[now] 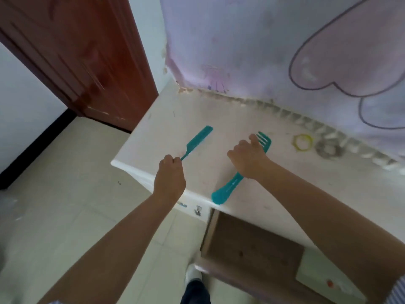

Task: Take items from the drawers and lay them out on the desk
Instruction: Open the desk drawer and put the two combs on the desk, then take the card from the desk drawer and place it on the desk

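Observation:
A slim teal tail comb (pixel 198 140) lies slanted on the pale desk top (pixel 219 119); my left hand (pixel 169 178) pinches the thin end of its handle at the desk's front edge. A wide-tooth teal comb (pixel 232 186) rests on the desk with its teeth pointing toward the wall. My right hand (pixel 246 157) is closed around its middle, hiding that part. The rounded handle end sticks out over the desk's front edge. Below it a drawer (pixel 252 244) stands pulled out, brown inside, with nothing visible in it.
A yellow hair tie (pixel 303 142) and a grey ring-shaped band (pixel 328 149) lie near the wall at the back right. A red wooden door (pixel 83 60) stands to the left. A metal knob (pixel 198 210) marks a shut drawer. My foot (pixel 194 275) is on the tiled floor.

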{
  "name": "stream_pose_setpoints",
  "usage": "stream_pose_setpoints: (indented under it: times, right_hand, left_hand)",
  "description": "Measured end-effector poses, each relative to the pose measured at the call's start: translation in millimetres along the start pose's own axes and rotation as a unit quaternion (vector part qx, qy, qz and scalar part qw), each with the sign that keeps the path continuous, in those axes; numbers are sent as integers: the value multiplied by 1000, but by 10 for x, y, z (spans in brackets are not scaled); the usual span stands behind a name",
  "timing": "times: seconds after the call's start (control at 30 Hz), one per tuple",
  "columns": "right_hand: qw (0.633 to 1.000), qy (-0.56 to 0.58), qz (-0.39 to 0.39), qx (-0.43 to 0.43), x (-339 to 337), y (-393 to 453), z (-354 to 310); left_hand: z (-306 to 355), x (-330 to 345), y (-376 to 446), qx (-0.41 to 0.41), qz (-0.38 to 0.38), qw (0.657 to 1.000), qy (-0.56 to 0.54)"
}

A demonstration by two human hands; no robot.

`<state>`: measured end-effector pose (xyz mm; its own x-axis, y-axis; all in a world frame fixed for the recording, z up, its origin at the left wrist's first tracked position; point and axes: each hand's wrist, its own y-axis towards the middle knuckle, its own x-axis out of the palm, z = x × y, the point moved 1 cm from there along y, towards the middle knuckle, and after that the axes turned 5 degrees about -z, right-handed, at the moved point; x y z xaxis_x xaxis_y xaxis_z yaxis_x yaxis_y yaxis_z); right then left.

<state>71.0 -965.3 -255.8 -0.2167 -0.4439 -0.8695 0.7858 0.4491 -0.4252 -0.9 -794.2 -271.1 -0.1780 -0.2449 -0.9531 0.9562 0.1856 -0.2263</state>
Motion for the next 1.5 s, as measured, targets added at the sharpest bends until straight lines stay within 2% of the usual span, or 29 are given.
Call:
stream_pose_setpoints:
  times: [0.17,0.27,0.43,0.63,0.7,0.8,0.87,0.93,1.03,1.1,1.17,1.2,1.27,1.3,1.33,1.37,1.4,1.43,1.5]
  right_hand:
    - [996,46,2,-74,-89,819,-181]
    - [982,117,111,-94,-35,1057,-244]
    - [951,286,119,5,178,1098,-341]
    - [908,375,179,50,195,1065,-420]
    - [879,408,232,80,196,939,-418]
    - [835,436,306,137,361,463,-372]
    - [838,426,309,148,623,-29,-390]
    - [851,414,280,161,981,-624,-417]
    - [875,389,242,154,1470,-1484,-369]
    - [891,381,212,126,1780,-1990,-305]
    - [884,406,162,167,2074,-2400,-211]
    - [867,434,125,212,2233,-2547,-141]
    - [804,504,51,311,2533,-2705,56]
    - [744,547,-4,384,2685,-2741,174]
    - [659,603,-47,447,2800,-2752,280]
    - [581,651,-64,484,2880,-2749,380]
    - [529,680,-65,503,2976,-2735,461]
    - [514,686,-78,510,3052,-2713,512]
    - [550,648,-129,511,3179,-2659,543]
  left_hand:
    - [-491,165,579,-23,27,999,-1]
    - [-618,209,670,-14,42,999,-20]
    - [-653,226,724,53,93,994,-27]
    - [-685,295,723,20,72,997,-37]
    - [-686,287,668,14,82,996,-44]
    - [-564,332,409,77,142,986,-48]
    - [-360,454,101,165,179,969,-44]
    - [-44,644,-292,293,151,941,-71]
    - [518,984,-879,453,49,884,-107]
    - [913,1228,-1181,492,-51,864,-94]
    - [1285,1469,-1409,463,-184,866,-47]
    - [1450,1626,-1476,420,-232,877,-9]
    - [1735,1925,-1544,309,-337,889,20]
    - [1874,2033,-1561,267,-372,889,9]
    - [2004,2108,-1572,236,-392,889,-12]
    - [2117,2165,-1580,208,-403,890,-33]
    - [2220,2198,-1582,184,-408,893,-49]
    - [2298,2236,-1582,162,-407,897,-60]
    - [2406,2276,-1578,122,-398,907,-66]
